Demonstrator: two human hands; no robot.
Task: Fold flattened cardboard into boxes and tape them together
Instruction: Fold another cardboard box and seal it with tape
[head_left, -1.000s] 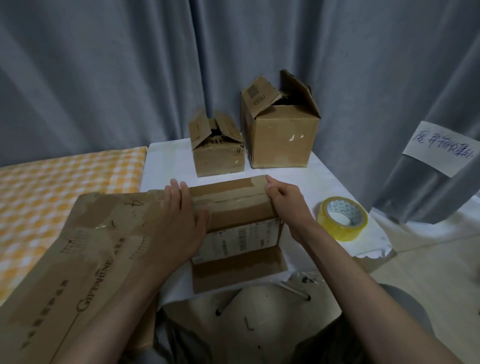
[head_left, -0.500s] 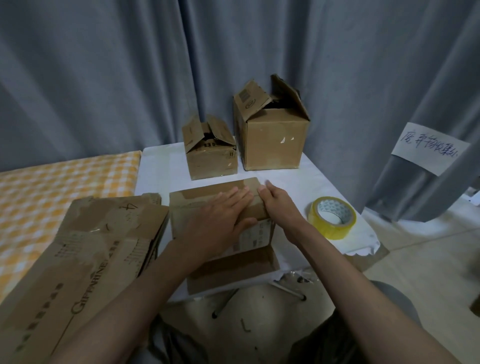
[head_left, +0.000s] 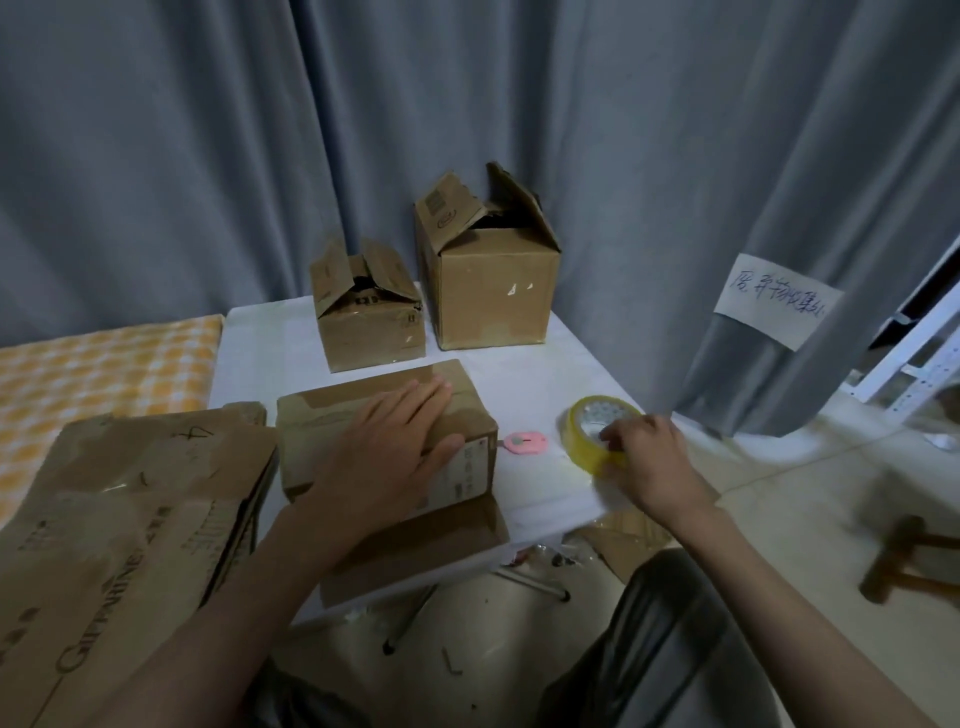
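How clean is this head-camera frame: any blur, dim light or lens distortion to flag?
Head view: dim, flat indoor light with soft shadows; the right hand on the tape roll is slightly motion-blurred, the left hand on the box less so; wide-angle bending curves the curtain toward the edges; no strong glare.

Your left hand lies flat with straight fingers on top of the folded cardboard box at the near edge of the white table, pressing its flaps down. Your right hand grips the yellow tape roll, tilted up off the table. A pink box cutter lies between box and roll. Two open-flapped boxes, a small one and a taller one, stand at the back. Flattened cardboard sheets lie stacked to your left.
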